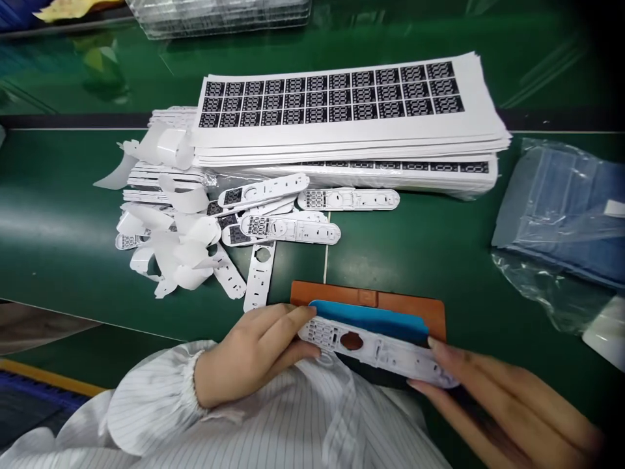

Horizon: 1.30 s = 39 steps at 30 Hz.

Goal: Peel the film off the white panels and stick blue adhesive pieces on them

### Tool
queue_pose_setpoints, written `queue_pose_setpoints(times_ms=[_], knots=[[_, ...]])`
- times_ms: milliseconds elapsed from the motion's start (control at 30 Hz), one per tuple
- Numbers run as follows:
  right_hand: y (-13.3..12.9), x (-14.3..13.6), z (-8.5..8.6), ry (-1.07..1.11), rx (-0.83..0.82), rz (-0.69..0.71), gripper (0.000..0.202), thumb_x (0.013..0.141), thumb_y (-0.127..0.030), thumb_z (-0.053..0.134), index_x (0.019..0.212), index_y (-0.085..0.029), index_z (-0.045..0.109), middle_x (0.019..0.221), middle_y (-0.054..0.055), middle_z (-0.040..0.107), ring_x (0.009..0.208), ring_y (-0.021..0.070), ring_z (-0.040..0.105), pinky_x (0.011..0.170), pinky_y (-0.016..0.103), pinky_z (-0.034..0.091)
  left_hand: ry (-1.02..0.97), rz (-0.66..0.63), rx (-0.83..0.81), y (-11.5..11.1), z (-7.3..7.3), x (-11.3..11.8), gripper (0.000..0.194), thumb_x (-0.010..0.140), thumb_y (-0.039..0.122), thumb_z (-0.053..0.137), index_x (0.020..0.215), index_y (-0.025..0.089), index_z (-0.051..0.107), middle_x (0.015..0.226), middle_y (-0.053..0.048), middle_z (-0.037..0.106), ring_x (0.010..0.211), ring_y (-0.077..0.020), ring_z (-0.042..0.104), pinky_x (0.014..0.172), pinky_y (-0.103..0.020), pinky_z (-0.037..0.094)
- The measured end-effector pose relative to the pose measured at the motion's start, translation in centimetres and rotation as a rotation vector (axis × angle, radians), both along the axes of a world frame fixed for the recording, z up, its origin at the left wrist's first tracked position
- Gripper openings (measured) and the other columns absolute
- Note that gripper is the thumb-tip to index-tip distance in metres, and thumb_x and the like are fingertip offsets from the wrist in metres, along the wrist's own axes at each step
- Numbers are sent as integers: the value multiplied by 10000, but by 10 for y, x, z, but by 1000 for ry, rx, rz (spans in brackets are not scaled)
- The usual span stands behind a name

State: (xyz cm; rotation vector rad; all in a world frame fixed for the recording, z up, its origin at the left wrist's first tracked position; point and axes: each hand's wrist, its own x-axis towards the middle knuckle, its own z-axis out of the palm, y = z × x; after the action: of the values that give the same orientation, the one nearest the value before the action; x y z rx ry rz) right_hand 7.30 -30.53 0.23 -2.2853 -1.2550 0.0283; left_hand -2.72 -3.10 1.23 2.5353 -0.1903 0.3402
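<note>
Between my two hands a long white plastic panel (385, 352) with a round hole and small slots is held tilted in front of my body. The fingers of my left hand (258, 348) pinch its slotted end. At its other end, the thumb and fingers of my right hand (498, 397) grip the rounded tip. Just behind the panel lie a blue sheet (366, 317) and an orange-brown flat holder (410, 307), both partly hidden by it. Similar white panels (293, 229), some with black display stickers, are piled farther off.
Behind the pile sits a stack of white sticker sheets (336, 133) printed with black display patterns. Curled white peeled backings (180, 254) lie to the left. On the right is a clear bag with blue contents (561, 208). Clear plastic trays (219, 16) stand at the back.
</note>
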Motion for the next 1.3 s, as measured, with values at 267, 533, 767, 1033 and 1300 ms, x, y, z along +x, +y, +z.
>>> queue_pose_setpoints(times_ms=[267,533,767,1033,1300], knots=[[29,36,-1,-40,38,55,251,899,-249,542,1149,-236,554,989,99,549,841,273,505,729,450,380,-87,36,142,1,-10,15,393,841,394,566,1080,82,586,824,-64,585,845,-183,448,724,-350,435],[28,34,-14,21,50,17,167,908,-285,510,1069,-260,546,959,88,501,862,282,488,699,423,356,-45,41,153,1,-13,16,382,817,403,602,1056,105,613,810,-36,628,853,-189,432,756,-373,347],[27,33,-18,81,52,-32,174,892,-355,525,1059,-310,544,934,58,504,836,264,504,648,401,405,-54,26,156,2,-16,16,396,785,375,653,1052,84,616,806,-39,632,855,-193,436,754,-365,349],[31,28,-16,213,38,-103,164,926,-425,435,1068,-368,493,949,71,466,884,303,470,697,472,402,-27,24,170,2,-16,15,382,821,377,617,1075,92,605,792,-28,637,855,-189,443,746,-363,355],[28,33,-18,149,63,-30,207,883,-307,578,1082,-255,549,961,71,503,887,241,484,674,381,435,-7,-2,162,3,-14,16,381,808,331,650,1109,106,585,789,-37,630,840,-202,456,740,-396,378]])
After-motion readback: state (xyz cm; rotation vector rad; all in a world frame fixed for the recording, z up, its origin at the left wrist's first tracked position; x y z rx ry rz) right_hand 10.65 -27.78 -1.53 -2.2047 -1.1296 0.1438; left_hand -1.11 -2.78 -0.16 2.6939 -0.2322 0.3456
